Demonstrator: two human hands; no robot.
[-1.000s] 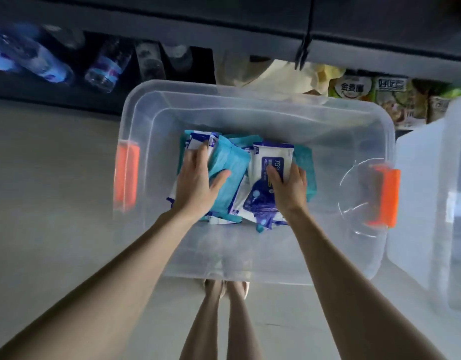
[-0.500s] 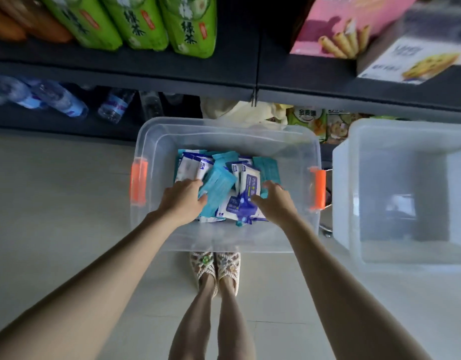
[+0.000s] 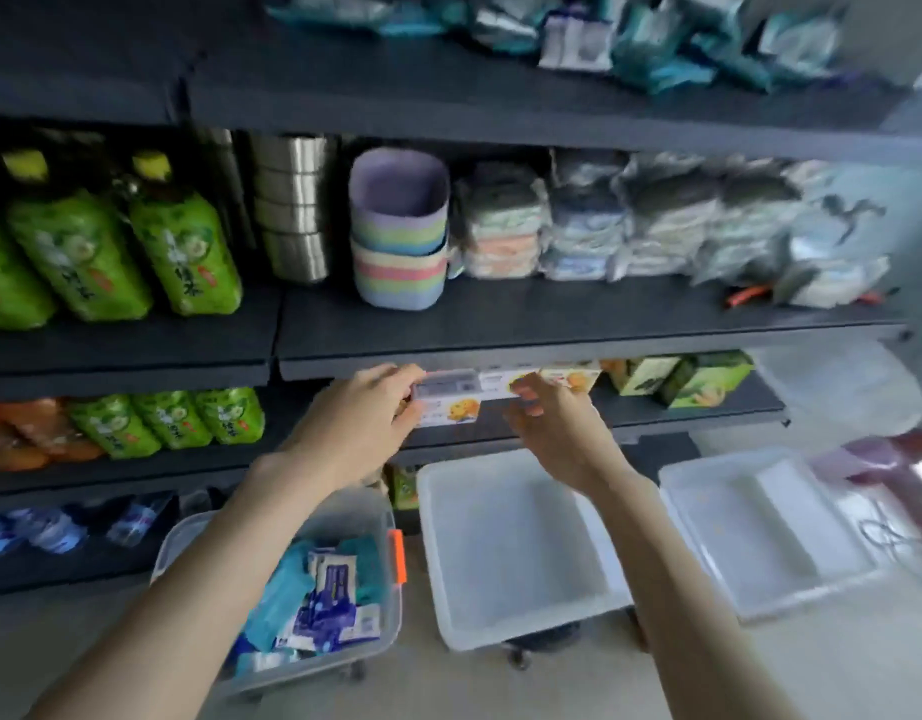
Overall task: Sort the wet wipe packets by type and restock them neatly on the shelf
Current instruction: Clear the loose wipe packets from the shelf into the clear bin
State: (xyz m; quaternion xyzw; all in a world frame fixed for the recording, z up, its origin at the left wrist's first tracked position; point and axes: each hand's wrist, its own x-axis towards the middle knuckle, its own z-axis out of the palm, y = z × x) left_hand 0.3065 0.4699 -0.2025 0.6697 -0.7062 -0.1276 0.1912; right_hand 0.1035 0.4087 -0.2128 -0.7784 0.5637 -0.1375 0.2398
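Dim, soft lighting brightens toward the right edge; motion blur smears everything, with wide-angle bending at edges.

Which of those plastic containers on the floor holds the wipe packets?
The leftmost tub, with the orange latch; blue and teal packets lie inside.

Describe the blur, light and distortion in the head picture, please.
Head view: motion blur smears the whole frame, most on the top-shelf packets, the left hand and the right hand; print on the green tea bottles is smeared. Head view: bright light washes out the right edge, the water bottles lie in shadow, the shelf edges run slanted.
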